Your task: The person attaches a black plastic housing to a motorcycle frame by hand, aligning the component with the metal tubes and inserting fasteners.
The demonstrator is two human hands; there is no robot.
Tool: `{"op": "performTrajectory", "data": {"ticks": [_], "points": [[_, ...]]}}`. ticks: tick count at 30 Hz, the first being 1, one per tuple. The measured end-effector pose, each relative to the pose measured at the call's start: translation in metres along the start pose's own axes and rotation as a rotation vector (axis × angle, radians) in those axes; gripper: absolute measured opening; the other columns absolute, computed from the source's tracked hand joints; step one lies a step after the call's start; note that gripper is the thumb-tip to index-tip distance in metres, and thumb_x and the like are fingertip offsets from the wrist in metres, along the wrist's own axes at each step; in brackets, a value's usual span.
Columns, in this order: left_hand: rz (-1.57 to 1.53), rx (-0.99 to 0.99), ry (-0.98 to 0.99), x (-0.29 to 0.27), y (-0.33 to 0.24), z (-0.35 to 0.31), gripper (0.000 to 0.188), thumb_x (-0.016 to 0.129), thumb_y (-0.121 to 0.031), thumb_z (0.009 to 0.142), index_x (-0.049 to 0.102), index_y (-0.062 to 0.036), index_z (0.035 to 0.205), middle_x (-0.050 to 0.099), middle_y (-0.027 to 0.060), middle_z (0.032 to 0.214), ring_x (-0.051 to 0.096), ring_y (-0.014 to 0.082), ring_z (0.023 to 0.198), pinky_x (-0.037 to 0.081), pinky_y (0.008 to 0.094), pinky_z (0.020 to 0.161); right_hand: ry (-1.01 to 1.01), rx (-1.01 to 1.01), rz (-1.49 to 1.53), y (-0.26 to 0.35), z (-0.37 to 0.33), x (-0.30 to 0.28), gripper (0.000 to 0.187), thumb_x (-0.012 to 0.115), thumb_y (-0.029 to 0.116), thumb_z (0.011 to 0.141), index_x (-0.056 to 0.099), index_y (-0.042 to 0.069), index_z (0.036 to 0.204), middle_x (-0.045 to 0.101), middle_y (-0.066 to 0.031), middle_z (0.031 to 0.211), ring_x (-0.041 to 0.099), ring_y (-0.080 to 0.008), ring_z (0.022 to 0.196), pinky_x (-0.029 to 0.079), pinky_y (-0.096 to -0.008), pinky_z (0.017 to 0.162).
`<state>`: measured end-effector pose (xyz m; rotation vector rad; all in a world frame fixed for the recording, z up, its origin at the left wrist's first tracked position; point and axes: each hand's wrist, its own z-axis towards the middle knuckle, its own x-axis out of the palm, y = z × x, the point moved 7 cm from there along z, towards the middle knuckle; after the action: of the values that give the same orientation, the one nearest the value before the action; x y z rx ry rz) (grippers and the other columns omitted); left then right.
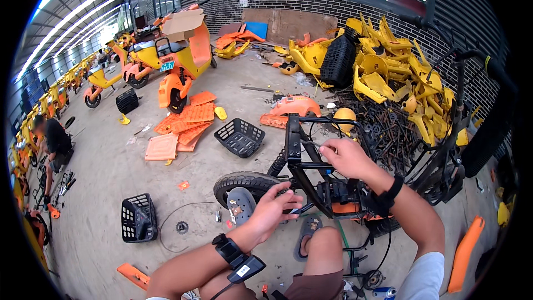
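In front of me stands a stripped black scooter frame [293, 141] with its rear wheel [250, 184] at the left. My right hand [348, 158] is above the frame's top bars, fingers pinched together. A thin dark piece shows at its fingertips; I cannot make out what it is. Lower down, near the wheel and a frame tube, my left hand [273, 212] has its fingers apart and slightly bent, holding nothing. A black shock absorber [277, 164] stands between the wheel and the frame.
Black plastic baskets [240, 138] [139, 218] and orange panels [189, 122] lie on the floor at left. A heap of yellow covers [383, 69] and dark metal parts [383, 128] fills the right. Scooters [186, 58] stand behind. Another person [57, 139] crouches far left.
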<state>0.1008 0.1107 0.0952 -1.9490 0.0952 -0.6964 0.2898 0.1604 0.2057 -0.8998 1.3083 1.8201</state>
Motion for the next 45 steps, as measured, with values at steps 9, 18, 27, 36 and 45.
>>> {"op": "performTrajectory", "data": {"ticks": [9, 18, 27, 36, 45], "points": [[0.124, -0.041, 0.093, 0.002, 0.02, -0.001, 0.032, 0.047, -0.02, 0.1, 0.05, -0.0043, 0.128, 0.064, 0.006, 0.1, 0.059, 0.0109, 0.082, 0.049, 0.0273, 0.071, -0.011, -0.097, -0.177, 0.026, 0.019, 0.009, 0.023, 0.058, 0.019, 0.089, 0.071, 0.013, 0.108, 0.069, -0.0166, 0.088, 0.065, -0.0356, 0.084, 0.052, -0.0434, 0.076], [0.197, -0.127, 0.161, 0.009, 0.033, 0.0, 0.028, 0.045, -0.023, 0.101, 0.061, -0.0031, 0.112, 0.065, 0.002, 0.09, 0.058, 0.0081, 0.076, 0.048, 0.0241, 0.068, 0.026, -0.21, -0.343, 0.041, 0.022, 0.017, 0.025, 0.059, 0.015, 0.086, 0.07, 0.004, 0.106, 0.067, -0.0211, 0.082, 0.065, -0.0377, 0.078, 0.051, -0.0472, 0.076], [0.255, -0.154, 0.234, 0.022, 0.043, 0.008, 0.027, 0.048, -0.022, 0.101, 0.061, -0.003, 0.114, 0.065, 0.0016, 0.091, 0.058, 0.0073, 0.077, 0.049, 0.0235, 0.069, 0.117, -0.125, -0.483, 0.067, 0.027, 0.04, 0.012, 0.058, 0.005, 0.073, 0.067, -0.003, 0.075, 0.065, -0.0259, 0.076, 0.066, -0.0407, 0.077, 0.054, -0.0464, 0.073], [0.38, -0.211, 0.344, 0.025, 0.051, -0.001, 0.027, 0.051, -0.025, 0.099, 0.062, -0.0066, 0.115, 0.066, -0.0006, 0.091, 0.058, 0.0065, 0.077, 0.047, 0.0233, 0.068, 0.095, -0.187, -0.564, 0.058, 0.018, 0.027, 0.026, 0.06, 0.012, 0.081, 0.07, 0.008, 0.105, 0.067, -0.0186, 0.078, 0.066, -0.0349, 0.077, 0.052, -0.0445, 0.068], [0.305, -0.124, 0.28, 0.015, 0.04, -0.002, 0.028, 0.052, -0.021, 0.098, 0.058, -0.0042, 0.119, 0.066, 0.002, 0.093, 0.058, 0.008, 0.076, 0.048, 0.0243, 0.068, 0.16, -0.247, -0.573, 0.016, 0.041, 0.012, 0.029, 0.067, 0.016, 0.082, 0.07, 0.015, 0.111, 0.068, -0.0159, 0.082, 0.064, -0.0344, 0.079, 0.049, -0.044, 0.071]]}}
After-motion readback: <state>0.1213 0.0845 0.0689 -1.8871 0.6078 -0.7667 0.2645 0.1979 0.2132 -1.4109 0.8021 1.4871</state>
